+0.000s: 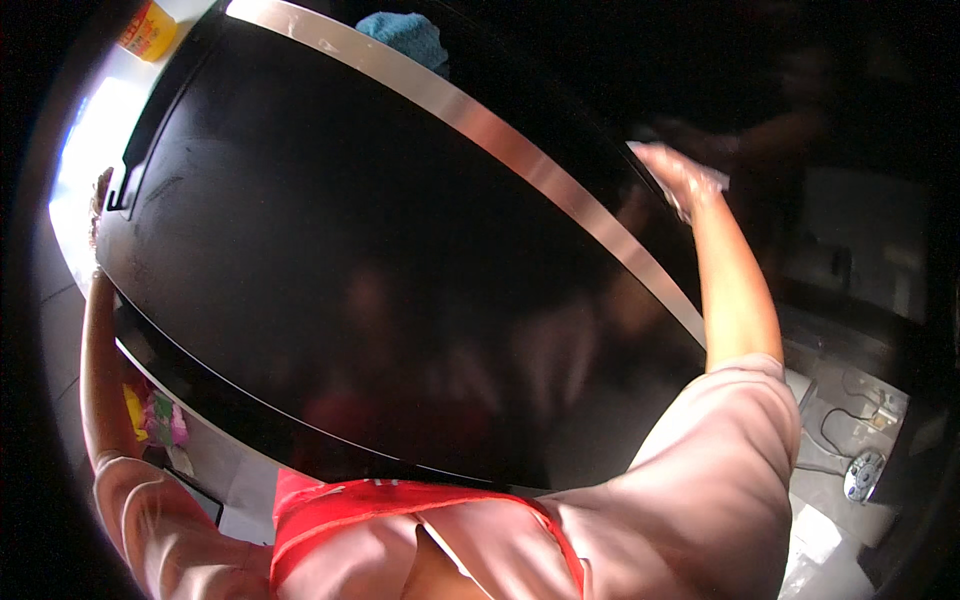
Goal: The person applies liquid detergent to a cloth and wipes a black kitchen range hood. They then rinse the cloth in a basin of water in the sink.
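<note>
A large glossy black panel (360, 225) with a brushed metal strip (480, 120) spans the view between my arms. My left hand (98, 214) is at its left edge, near a small hook-shaped slot. Glare and the edge hide most of its fingers. On the right, my right hand (679, 176), in a thin clear plastic glove, reaches past the strip to a dark edge. Its fingers look stretched and blurred, and I cannot tell whether they grip that edge. A crumpled blue cloth (405, 39) lies beyond the strip.
A yellow tub (154, 31) stands on a bright white surface at the upper left. Colourful packets (161, 420) lie below my left arm. At the lower right are a remote-like device (865, 475) and a dark cable (829, 427). My red apron (390, 499) is close to the panel's near edge.
</note>
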